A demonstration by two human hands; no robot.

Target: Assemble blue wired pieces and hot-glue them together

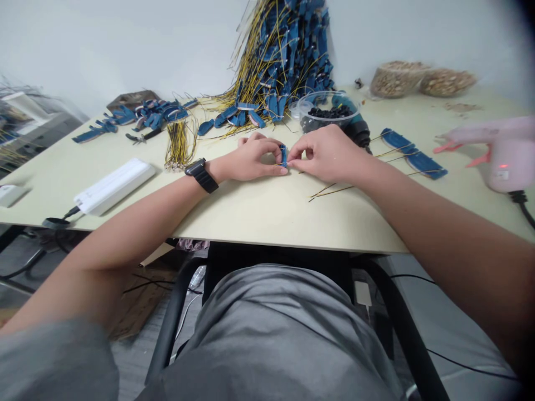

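At the middle of the table my left hand and my right hand meet, fingertips close together. Between them, a small blue strip stands on edge, pinched by the left fingers, and its lower part is hidden. A thin yellow wire passes through the right thumb and forefinger close to the strip. Loose yellow-and-black wires lie just below my right hand. Two blue strips with wires lie to its right.
A tall heap of blue wired strips rises at the back. A clear tub of black parts stands behind my right hand, a pink glue gun at right, a white power strip at left, and pliers further back.
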